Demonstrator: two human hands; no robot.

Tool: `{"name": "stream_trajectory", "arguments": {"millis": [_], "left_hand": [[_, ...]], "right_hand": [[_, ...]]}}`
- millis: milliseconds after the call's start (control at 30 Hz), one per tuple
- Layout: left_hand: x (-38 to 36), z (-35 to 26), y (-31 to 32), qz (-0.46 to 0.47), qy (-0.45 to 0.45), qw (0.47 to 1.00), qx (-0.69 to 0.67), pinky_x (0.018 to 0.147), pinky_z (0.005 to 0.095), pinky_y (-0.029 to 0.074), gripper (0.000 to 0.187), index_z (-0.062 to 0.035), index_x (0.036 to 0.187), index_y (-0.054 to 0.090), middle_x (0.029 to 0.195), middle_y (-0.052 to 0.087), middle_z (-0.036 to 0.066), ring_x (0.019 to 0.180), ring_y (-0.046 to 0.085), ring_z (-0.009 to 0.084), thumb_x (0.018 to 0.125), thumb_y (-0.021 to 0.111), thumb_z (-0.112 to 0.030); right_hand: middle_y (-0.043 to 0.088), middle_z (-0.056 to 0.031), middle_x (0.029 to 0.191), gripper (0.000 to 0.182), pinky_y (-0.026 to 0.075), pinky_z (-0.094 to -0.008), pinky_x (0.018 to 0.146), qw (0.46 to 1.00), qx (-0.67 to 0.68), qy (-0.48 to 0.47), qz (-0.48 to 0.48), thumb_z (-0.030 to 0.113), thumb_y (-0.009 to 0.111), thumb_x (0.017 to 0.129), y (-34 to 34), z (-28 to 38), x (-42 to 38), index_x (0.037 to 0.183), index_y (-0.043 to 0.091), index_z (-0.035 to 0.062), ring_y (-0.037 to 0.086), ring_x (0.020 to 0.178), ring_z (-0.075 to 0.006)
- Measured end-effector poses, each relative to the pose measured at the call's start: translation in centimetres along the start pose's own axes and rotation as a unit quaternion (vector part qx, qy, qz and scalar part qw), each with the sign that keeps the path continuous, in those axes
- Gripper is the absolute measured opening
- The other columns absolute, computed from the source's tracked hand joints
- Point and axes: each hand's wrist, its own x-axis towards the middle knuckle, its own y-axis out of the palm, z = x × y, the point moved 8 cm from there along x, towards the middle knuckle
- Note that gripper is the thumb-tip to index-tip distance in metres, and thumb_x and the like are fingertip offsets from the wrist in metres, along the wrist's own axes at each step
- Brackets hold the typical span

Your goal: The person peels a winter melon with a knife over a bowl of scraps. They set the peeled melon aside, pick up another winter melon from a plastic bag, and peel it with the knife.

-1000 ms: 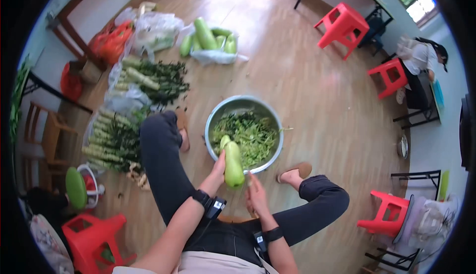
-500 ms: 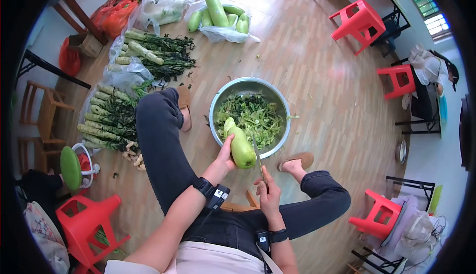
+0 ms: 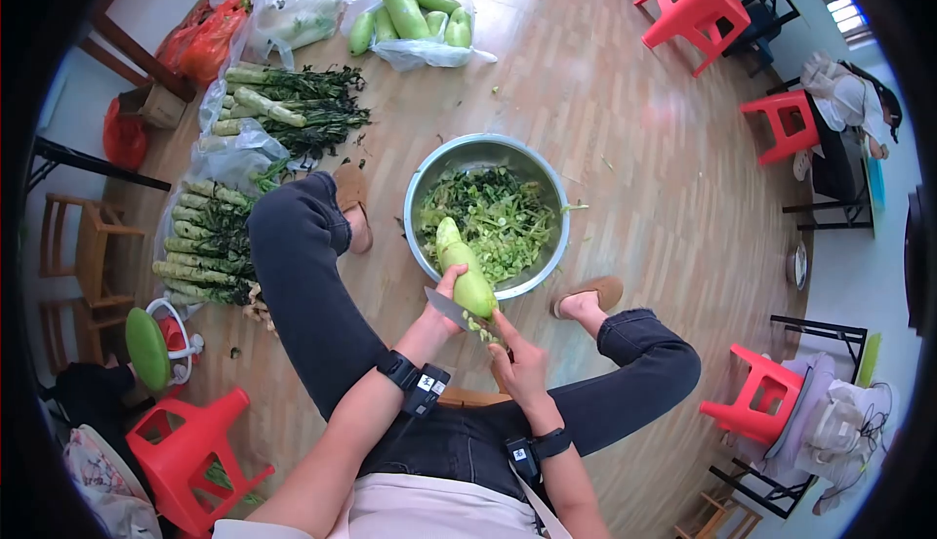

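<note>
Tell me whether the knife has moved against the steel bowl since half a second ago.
Yes. The knife swung from upright right of the gourd to lying across its near end, below the steel bowl.

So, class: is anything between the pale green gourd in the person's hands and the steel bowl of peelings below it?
Nothing visible. The left hand holds the gourd over the near rim of the bowl, while the right hand sets a knife against its lower end. Only air lies between gourd and bowl.

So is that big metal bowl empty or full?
Partly full: the metal bowl holds a heap of green peelings, with bare steel showing along its far side.
</note>
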Motion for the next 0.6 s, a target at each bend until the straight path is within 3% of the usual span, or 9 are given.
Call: {"name": "stream_trajectory", "arguments": {"millis": [67,167,600], "left_hand": [[0.5,-0.1,-0.7,-0.018,0.016,1.0,0.01,0.072,0.0434,0.046,0.045,-0.0074,0.102,0.047,0.087,0.056,0.01,0.079,0.056,0.0267,0.07,0.063,-0.035],[0.6,-0.1,-1.1,-0.055,0.036,0.998,0.022,0.07,0.0427,0.047,0.044,-0.006,0.101,0.049,0.086,0.057,0.011,0.076,0.057,0.026,0.072,0.059,-0.037],[-0.1,0.0,-0.7,-0.078,0.062,0.995,0.027,0.068,0.039,0.046,0.046,-0.0069,0.104,0.046,0.086,0.055,0.011,0.076,0.056,0.0251,0.073,0.054,-0.04]], "right_hand": [[0.05,-0.0088,0.053,0.045,0.04,-0.0263,0.046,1.0,0.002,0.013,-0.001,0.015,0.057,0.079,0.3,-0.2,0.1,0.122,0.046,0.0128,0.046,0.043,-0.0113],[0.045,-0.0063,0.048,0.046,0.04,-0.0266,0.045,0.998,0.025,0.051,-0.001,0.015,0.056,0.079,0.6,-1.4,0.0,0.123,0.045,0.0129,0.047,0.042,-0.0116],[0.041,-0.0048,0.05,0.04,0.038,-0.0233,0.046,0.992,0.081,0.099,-0.006,0.014,0.053,0.083,1.6,-2.5,0.3,0.122,0.047,0.0143,0.039,0.046,-0.0058]]}}
